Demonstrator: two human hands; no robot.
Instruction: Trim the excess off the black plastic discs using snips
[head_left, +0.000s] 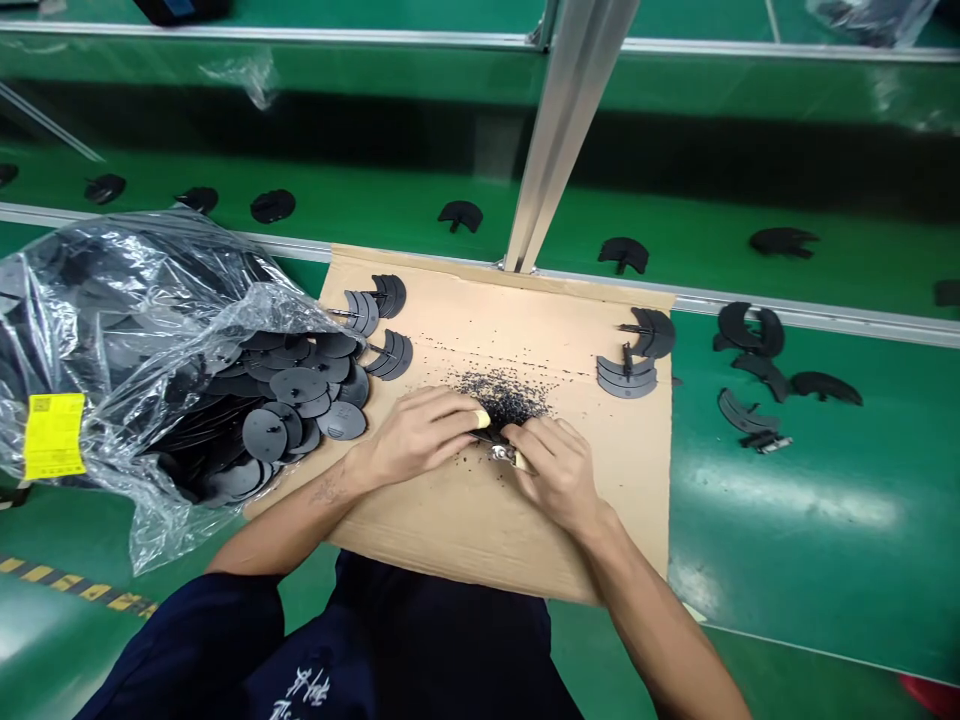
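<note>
Production-line bay, green and aluminium. Far: green conveyor belt (315, 235) with a dark shadowed band behind it, bounded by aluminium rails (825, 308). Centre: one aluminium upright (559, 130), slanting up to a far crossrail. Right: green work surface (757, 560), glossy, carrying a pale band of overhead light (795, 495). Below it, near: green painted floor (67, 650), marked left with yellow-and-black hazard tape (75, 588). Near right corner: red object (930, 695), partly in frame, kind undetermined.

Cardboard sheet (465, 540) on green workbench (750, 560); black shavings (502, 395) heaped on it
</note>
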